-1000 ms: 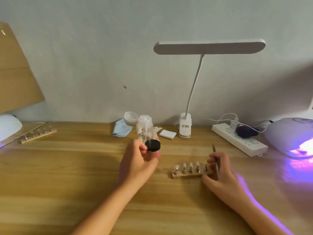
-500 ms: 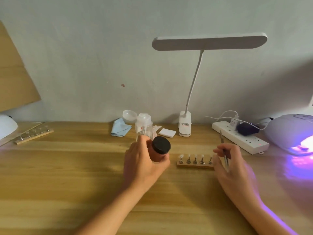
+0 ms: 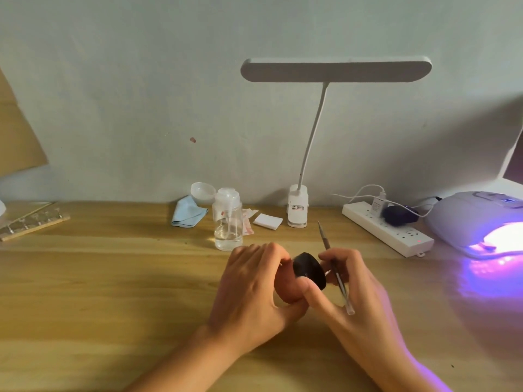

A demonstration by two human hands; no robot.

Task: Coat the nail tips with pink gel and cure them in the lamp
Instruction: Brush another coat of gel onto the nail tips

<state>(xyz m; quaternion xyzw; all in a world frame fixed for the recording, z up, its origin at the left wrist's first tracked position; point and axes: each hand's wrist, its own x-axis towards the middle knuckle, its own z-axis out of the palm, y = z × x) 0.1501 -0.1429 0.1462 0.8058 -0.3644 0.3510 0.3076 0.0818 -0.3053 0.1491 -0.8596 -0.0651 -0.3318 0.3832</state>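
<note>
Glowing lamp [image 3: 473, 219], wooden desk [image 3: 113, 292], pale wall [image 3: 141, 94]

right hand [image 3: 359, 295] moved in, gripping jar lid [image 3: 308, 268]

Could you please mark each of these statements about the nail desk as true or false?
1. The left hand grips the jar that wears a black lid. True.
2. The right hand is empty. False: it holds a thin tool, and its thumb and fingers touch the lid.
3. The curing lamp at the right glows purple. True.
4. The blue cloth lies right of the power strip. False: it lies far to its left, beside the clear pump bottle.
</note>
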